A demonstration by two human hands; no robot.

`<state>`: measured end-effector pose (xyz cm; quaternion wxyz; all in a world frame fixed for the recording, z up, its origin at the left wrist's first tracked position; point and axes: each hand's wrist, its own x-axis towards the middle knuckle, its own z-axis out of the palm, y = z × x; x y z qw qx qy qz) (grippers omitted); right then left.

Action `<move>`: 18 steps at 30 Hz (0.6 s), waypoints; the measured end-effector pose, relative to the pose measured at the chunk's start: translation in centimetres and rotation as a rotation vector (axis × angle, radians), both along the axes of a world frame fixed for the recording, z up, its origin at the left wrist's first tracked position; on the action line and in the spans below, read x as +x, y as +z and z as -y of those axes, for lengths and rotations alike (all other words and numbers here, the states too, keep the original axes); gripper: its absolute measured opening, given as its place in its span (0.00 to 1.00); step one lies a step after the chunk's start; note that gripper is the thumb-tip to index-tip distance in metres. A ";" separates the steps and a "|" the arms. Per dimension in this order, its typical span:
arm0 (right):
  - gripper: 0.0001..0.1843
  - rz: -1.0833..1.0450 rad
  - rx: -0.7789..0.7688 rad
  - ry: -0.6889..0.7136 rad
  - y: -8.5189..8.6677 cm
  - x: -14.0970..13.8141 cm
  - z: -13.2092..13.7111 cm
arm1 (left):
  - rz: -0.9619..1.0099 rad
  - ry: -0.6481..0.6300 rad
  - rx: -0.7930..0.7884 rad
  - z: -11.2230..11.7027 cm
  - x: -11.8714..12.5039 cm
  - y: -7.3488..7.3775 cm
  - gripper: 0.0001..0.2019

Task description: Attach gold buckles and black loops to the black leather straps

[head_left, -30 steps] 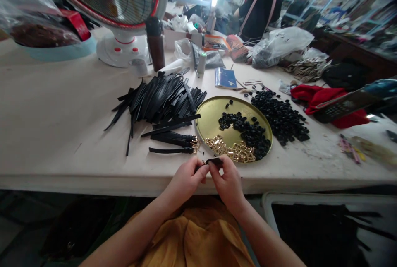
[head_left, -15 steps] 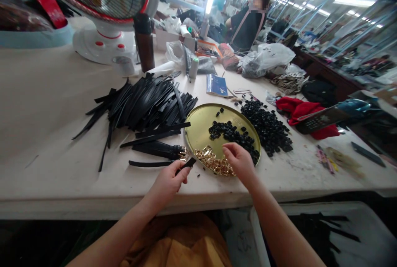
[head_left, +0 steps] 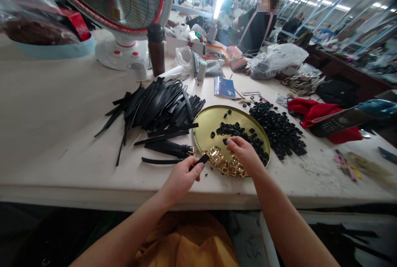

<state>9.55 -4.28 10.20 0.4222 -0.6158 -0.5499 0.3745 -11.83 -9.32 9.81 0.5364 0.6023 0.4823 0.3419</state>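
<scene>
My left hand (head_left: pixel 182 176) pinches a black strap (head_left: pixel 202 160) whose short end sticks out past the thumb, just left of a round gold tray (head_left: pixel 204 124). Over that tray, my right hand (head_left: pixel 246 154) is closed, with a small black loop (head_left: pixel 225 141) at its fingertips. Gold buckles (head_left: pixel 231 167) lie heaped along the tray's near side, and more black loops (head_left: pixel 237 129) are piled at its middle and right. Beside my left hand are straps with buckles fitted (head_left: pixel 169 147). A large heap of loose black straps (head_left: pixel 161 103) lies behind them.
A second pile of black loops (head_left: pixel 279 128) covers the table right of the tray. Behind stand a fan (head_left: pixel 124 49), a dark bottle (head_left: pixel 156 51) and a thread spool (head_left: pixel 202 71). A blue booklet (head_left: pixel 225 87) and red cloth (head_left: pixel 322 118) lie farther back. Another person (head_left: pixel 256 27) is in the background.
My right hand has shifted slightly within the tray, and a black loop now shows at its fingertips. My left hand keeps the strap. The whole view has swung a little left.
</scene>
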 end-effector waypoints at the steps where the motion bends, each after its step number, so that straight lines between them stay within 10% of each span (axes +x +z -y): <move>1: 0.14 -0.223 -0.084 0.054 0.6 -0.7 1.4 | 0.016 0.001 0.006 0.1 0.3 0.4 0.14; 5: 0.15 -0.709 -0.206 0.122 2.1 -3.6 5.9 | 0.043 -0.003 0.057 1.1 1.3 1.7 0.14; 18: 0.14 -0.853 -0.224 0.122 1.7 -6.3 9.1 | -0.069 -0.018 0.135 4.3 -0.2 2.7 0.13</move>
